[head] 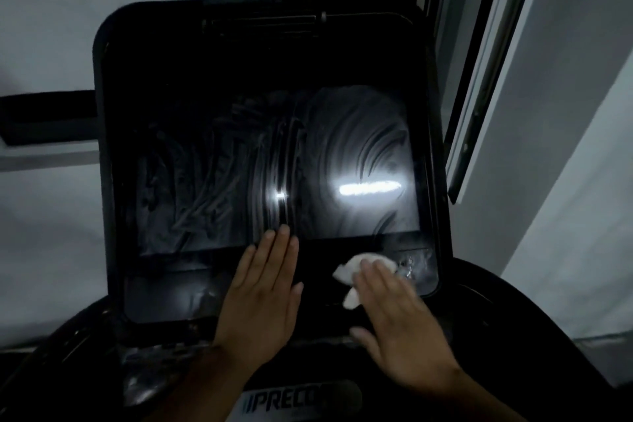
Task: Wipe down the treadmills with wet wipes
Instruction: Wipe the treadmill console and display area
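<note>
White wet wipe (pixel 346 270) was bunched under my right hand (pixel 400 315). My fingers were straight and flat, not curled, pressing it onto the black strip below the screen (pixel 212 175), near the right corner of the treadmill console (pixel 239 58). My left hand (pixel 263 288) was laid flat too, holding nothing, with its fingertips just reaching the screen's bottom edge around the middle. The glass was all smeary streaks, with a bright light glare on the right. The Precor logo (pixel 291 404) sat nearest me, and the window frame (pixel 479 79) was off to the right.
</note>
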A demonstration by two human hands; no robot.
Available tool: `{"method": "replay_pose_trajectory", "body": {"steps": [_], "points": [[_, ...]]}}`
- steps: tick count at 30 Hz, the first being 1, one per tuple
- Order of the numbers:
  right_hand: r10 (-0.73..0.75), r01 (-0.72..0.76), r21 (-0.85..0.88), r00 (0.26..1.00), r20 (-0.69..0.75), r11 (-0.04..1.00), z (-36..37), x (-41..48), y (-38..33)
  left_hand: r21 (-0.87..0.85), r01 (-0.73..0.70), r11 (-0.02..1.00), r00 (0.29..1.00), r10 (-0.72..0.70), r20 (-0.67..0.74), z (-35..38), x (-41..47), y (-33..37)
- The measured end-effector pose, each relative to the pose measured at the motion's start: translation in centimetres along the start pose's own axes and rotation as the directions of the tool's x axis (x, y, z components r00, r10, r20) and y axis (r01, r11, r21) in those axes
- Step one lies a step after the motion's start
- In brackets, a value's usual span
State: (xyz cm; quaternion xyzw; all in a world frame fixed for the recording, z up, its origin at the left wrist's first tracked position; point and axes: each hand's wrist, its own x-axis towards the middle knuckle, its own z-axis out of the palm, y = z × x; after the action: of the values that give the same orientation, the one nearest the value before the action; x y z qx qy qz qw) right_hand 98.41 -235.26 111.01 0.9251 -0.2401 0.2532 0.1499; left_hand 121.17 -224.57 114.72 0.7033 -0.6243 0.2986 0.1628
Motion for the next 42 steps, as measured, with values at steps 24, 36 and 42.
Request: {"method": "replay_pose_trajectory", "body": {"steps": [24,36,42], "points": [[0.243,-0.248,0.022,0.961,0.130,0.968,-1.8,0.6,-9.0,-0.073,-0.067,0.995,0.977,0.081,0.195,-2.0,-11.5,-6.1],[0.137,-0.144,0.095,0.988,0.077,0.985,0.7,8.8,-17.6,0.022,0.035,0.999,0.983,-0.039,0.180,-3.9,-15.5,-13.2],[-0.247,0.235,0.095,0.960,0.135,0.967,2.2,8.0,-22.4,0.030,0.026,0.999,0.988,-0.030,0.150,-3.7,-16.5,-15.6]]}}
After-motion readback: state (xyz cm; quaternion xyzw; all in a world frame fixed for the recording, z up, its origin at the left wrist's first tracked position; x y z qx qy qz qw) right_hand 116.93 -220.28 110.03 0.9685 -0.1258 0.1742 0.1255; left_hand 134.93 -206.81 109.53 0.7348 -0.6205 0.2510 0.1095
